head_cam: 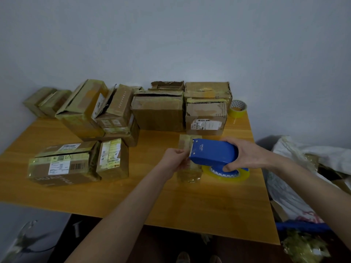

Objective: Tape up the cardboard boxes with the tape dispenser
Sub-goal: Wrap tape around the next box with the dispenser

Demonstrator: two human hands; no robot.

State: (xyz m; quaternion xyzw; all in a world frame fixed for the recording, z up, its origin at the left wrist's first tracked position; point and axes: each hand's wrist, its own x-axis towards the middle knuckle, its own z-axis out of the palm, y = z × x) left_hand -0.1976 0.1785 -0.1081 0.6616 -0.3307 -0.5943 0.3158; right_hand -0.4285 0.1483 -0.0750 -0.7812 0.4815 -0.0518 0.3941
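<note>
Tape dispenser [212, 155]: blue, in the right hand [245, 154], fingers curled round its back end to steer it.
Left hand [173, 160]: pinches a small box [190, 173] at the dispenser's blade, likely steadying it.
Cardboard boxes [157, 114]: stacked beyond and left of the dispenser on the worktop [171, 202].

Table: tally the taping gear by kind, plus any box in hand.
Tape dispenser: 1, gripped by the right hand.
Tape rolls: 2, the roll on the dispenser and the loose roll at the far right corner.
Small box: 1, held by the left hand.
Total: 4.
</note>
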